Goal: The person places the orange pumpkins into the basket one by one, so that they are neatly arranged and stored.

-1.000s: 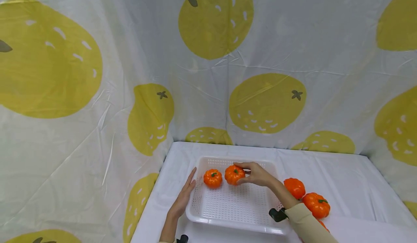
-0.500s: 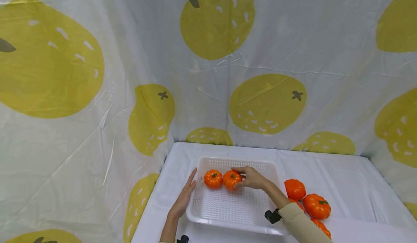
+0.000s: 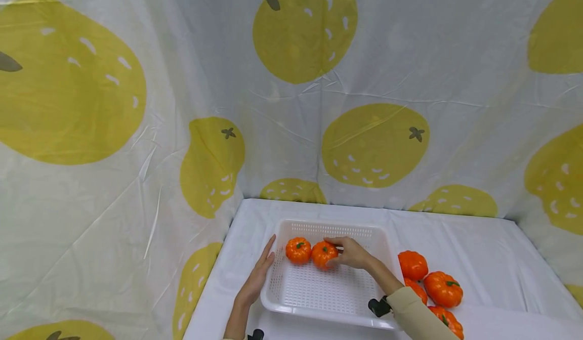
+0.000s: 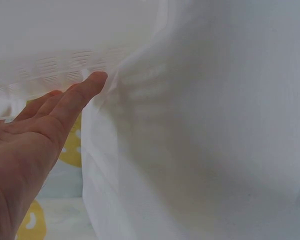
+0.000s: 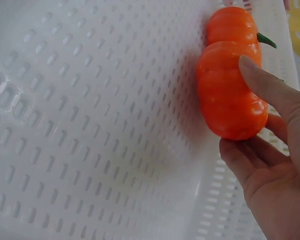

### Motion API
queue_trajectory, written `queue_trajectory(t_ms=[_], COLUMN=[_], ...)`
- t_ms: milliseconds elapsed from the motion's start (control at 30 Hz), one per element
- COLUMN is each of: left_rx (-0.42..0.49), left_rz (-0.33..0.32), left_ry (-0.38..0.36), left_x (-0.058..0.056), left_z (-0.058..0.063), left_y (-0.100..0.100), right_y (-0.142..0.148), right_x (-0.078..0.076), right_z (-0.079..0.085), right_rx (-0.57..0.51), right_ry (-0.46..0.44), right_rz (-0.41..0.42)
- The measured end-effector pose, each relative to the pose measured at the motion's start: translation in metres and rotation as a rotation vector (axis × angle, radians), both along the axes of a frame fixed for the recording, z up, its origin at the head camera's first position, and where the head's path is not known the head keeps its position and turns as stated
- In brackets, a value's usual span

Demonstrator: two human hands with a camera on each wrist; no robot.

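Two small orange pumpkins stand side by side in a white perforated plastic basket (image 3: 328, 289). My right hand (image 3: 352, 254) holds the right-hand pumpkin (image 3: 322, 255), thumb on its near side and fingers round its far side. In the right wrist view the held pumpkin (image 5: 230, 95) overlaps the other pumpkin (image 5: 232, 25), whose green stem shows. That other pumpkin (image 3: 298, 250) sits by the basket's left wall. My left hand (image 3: 258, 277) lies along the outside of the left wall with straight fingers; in the left wrist view its fingertips (image 4: 97, 82) are right at the slotted wall.
Right of the basket, several more orange pumpkins lie on the white cloth, among them one at the back (image 3: 412, 265) and a larger one (image 3: 443, 289). My right forearm partly hides the nearer ones. A fruit-printed curtain (image 3: 282, 127) rises behind and left of the table.
My right hand has moved the held pumpkin slightly left and nearer, close beside the other pumpkin. More of the pumpkins outside the basket now show past my sleeve. The left hand stays put.
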State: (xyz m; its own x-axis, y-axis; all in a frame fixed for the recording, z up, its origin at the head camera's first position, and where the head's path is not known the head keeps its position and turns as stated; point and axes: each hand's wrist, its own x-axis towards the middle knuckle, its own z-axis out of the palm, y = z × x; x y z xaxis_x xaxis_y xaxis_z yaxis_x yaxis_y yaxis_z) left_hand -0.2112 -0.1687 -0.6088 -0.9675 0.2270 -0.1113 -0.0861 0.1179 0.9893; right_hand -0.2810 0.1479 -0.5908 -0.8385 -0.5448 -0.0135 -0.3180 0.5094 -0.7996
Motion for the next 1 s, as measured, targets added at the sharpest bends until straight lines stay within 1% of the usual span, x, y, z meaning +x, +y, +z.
queue_trajectory(t_ms=[333,533,600,733,833,1000], left_rx=[0.009,0.008,0.006,0.005,0.001,-0.004], left_rz=[-0.002,0.002,0.0,-0.001,0.001,0.003], left_ry=[-0.001,-0.008,-0.009,-0.013,-0.012,-0.016], left_x=[-0.0002,-0.0001,-0.0003,-0.0007,-0.0007,-0.0006], left_z=[0.0003,-0.0004,-0.0008,-0.0007,-0.0003,0.0002], left_y=[-0.0001,0.0002,0.0004,0.0007,0.0003,0.0004], right_y=[-0.0009,-0.0027,-0.0031,-0.0041,-0.0046,-0.0018], right_x=[0.0042,0.0069,0.0073,0.008,0.0081,0.0089], right_z=[-0.0015,-0.0005,-0.0004,-0.0002,-0.0003,0.0004], right_rx=[-0.001,0.016,0.023,0.035,0.04,0.042], right_ry=[0.013,0.015,0.001,-0.003,-0.002,-0.026], right_rz=[-0.047,-0.103,-0.124,-0.143,-0.145,-0.13])
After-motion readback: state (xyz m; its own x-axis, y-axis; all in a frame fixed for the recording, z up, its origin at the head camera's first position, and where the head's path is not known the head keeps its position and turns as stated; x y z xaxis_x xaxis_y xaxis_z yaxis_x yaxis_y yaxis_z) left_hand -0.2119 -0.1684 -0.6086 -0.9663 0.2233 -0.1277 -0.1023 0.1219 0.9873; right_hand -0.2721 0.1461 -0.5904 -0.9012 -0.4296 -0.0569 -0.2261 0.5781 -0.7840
